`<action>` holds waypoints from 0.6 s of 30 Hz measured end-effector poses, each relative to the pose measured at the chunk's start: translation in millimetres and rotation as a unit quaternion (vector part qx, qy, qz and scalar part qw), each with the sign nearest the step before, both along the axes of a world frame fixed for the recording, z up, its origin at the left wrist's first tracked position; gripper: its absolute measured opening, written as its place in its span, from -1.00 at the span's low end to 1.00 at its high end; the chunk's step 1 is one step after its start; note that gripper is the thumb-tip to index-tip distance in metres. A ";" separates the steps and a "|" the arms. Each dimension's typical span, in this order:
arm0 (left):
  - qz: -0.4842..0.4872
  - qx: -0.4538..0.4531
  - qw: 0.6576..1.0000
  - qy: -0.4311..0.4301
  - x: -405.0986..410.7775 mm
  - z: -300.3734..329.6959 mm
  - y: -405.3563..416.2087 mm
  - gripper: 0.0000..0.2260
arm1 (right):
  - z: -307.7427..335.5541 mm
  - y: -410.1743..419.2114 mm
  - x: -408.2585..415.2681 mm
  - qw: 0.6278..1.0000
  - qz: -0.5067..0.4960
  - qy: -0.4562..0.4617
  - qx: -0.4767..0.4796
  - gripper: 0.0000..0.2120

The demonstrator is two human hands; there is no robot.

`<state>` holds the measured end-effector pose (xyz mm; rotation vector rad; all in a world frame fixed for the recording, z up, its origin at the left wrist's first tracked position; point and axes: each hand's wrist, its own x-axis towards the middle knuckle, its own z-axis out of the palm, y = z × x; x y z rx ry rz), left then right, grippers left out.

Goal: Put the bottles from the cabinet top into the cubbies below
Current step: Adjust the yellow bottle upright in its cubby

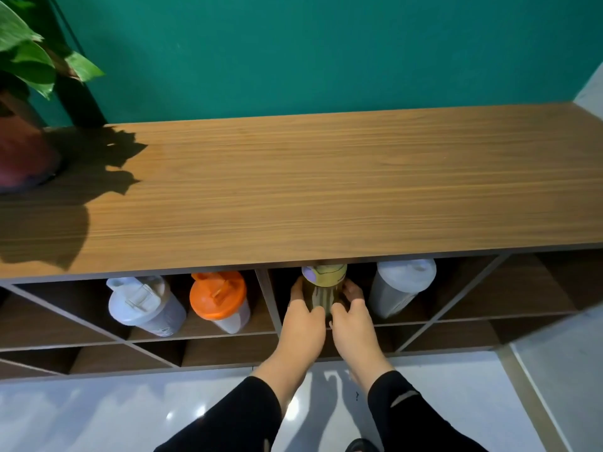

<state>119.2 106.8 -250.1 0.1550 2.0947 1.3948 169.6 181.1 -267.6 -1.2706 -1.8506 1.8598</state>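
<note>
The olive bottle (321, 293) with its pale yellow and lilac cap stands upright in the upper cubby just right of the centre divider (272, 300), its cap tucked under the front edge of the cabinet top (326, 190); the left hand (301, 324) wraps its left side and the right hand (354, 321) its right side, so each grip is curled against the bottle and the two together clasp it between them; the fingertips (354, 290) of the right hand reach round the far side, and both thumbs meet near the lower front of the bottle. In the same cubby, just right of the olive bottle and apart from it, a white shaker bottle (399, 288) with a pale grey lid stands leaning a little; in the cubby left of the divider an orange-lidded bottle (220, 300) sits nearest the divider and a second white bottle (143, 305) with a flip-top lid stands further left, both tilted toward the camera. The lower row of cubbies under the olive bottle is in shadow. Black sleeves (248, 415) cover both forearms, above a glossy white tiled floor (98, 415). At the far left end of the cabinet top a reddish plant pot (23, 148) carries green leaves (29, 57), casting a jagged shadow across the wood; a teal wall (326, 50) rises behind.
</note>
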 end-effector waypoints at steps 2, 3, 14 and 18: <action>0.007 -0.004 1.000 0.004 9.0 -4.1 -2.8 -0.48 | 0.3 6.9 -0.7 1.000 0.015 -0.004 -0.003 -0.52; 0.009 0.002 1.000 0.000 13.0 -4.6 -3.6 -0.53 | 1.2 9.2 -0.4 1.000 0.017 -0.011 -0.007 -0.59; 0.020 0.006 1.000 -0.005 10.8 -4.7 -3.4 -0.58 | 5.0 12.3 -0.3 0.999 0.020 -0.046 -0.008 -0.92; 0.017 0.005 1.000 -0.002 10.4 -1.2 -4.3 -0.55 | 2.3 12.6 -1.8 0.998 0.025 -0.057 -0.002 -0.69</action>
